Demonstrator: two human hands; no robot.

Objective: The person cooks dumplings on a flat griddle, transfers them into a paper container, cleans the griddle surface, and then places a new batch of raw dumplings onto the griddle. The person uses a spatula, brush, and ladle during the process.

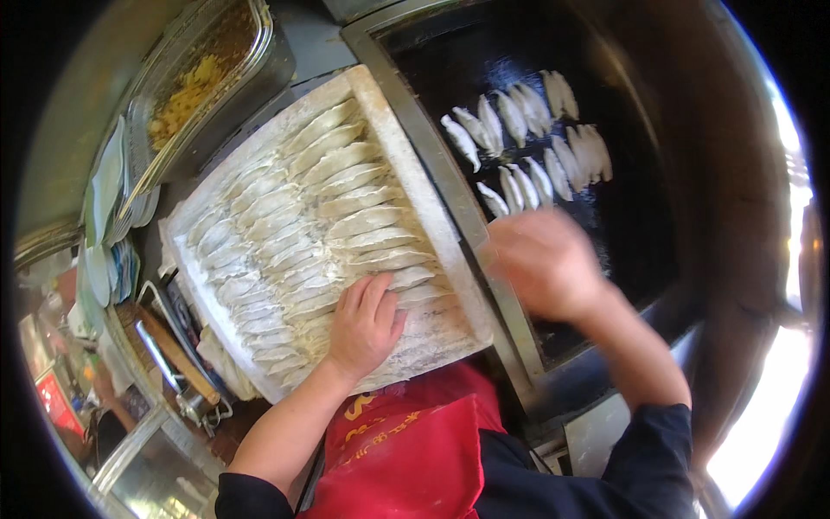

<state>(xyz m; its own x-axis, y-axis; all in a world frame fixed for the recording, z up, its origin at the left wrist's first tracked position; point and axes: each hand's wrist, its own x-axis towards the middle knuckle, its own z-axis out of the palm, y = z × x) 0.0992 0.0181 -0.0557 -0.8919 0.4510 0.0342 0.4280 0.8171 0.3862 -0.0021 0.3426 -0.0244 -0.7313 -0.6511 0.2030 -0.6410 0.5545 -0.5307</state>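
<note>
Rows of pale, floured dumplings [363, 220] lie in a shallow white tray [415, 156] in front of me. My left hand [366, 321] rests low in the tray, its fingertips at the end of a dumpling; whether it grips one cannot be told. Blurred by motion, my right hand [545, 259] is over the near-left edge of a dark griddle [622, 259], just below the dumplings there. Its fingers look curled, and what they hold is hidden. On the griddle, long dumplings [512, 117] lie side by side in two rows.
A metal frame [454, 175] edges the griddle beside the tray. At the upper left stands a clear-walled container [259, 45] with yellow food [198, 84] in it. Stacked plates [107, 175] and a wooden-handled utensil [181, 357] are at the left. Part of another person [113, 396] shows at the far left.
</note>
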